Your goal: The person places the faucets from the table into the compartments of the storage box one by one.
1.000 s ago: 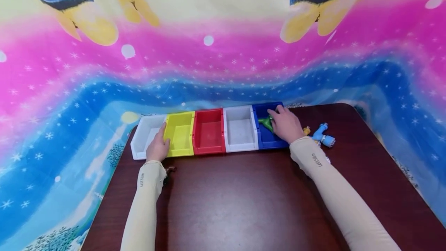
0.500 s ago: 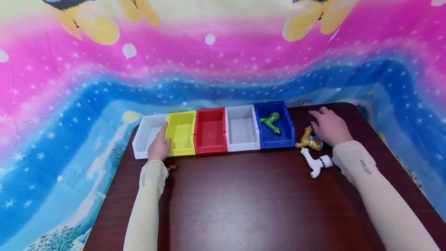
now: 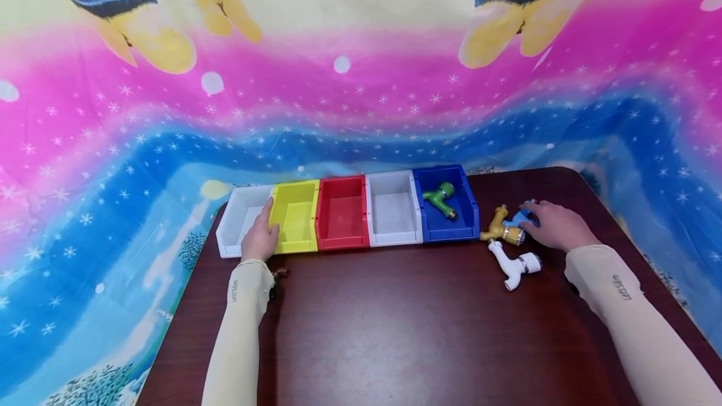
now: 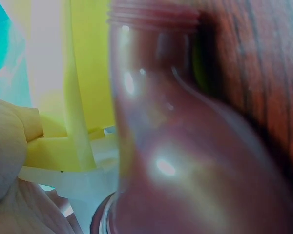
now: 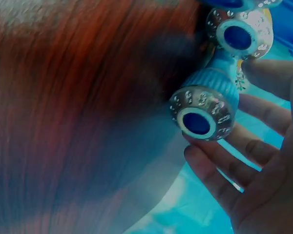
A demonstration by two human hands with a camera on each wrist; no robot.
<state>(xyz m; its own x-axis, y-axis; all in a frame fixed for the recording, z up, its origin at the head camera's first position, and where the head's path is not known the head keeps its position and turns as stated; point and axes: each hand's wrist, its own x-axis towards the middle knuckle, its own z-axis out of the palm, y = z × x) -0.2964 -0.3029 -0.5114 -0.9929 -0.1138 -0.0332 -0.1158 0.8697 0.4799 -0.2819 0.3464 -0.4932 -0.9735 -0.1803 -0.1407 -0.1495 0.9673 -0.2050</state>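
Note:
My right hand [image 3: 558,224] is at the light-blue faucet [image 3: 522,217], thumb on the near side and fingers on the far side. In the right wrist view, its fingers curl around the knob of that blue faucet [image 5: 205,109]. Fingers extended, my left hand [image 3: 261,237] rests on the wall between the left white bin [image 3: 228,237] and the yellow bin [image 3: 307,247]. A reddish-brown faucet [image 4: 180,146] looms close in the left wrist view; my sleeve mostly hides it in the head view. Inside the blue bin [image 3: 451,235] lies a green faucet [image 3: 440,198].
The bin row also holds a red bin [image 3: 343,243] and a second white bin [image 3: 395,238]. A brass-coloured faucet [image 3: 499,230] lies between the blue bin and my right hand. Nearer me is a white faucet [image 3: 513,265]. A printed curtain [image 3: 361,105] hangs behind the dark table [image 3: 383,331].
My right hand has let go of the green faucet in the blue bin and moved right, then down to the blue faucet. The left hand has stayed on the bins.

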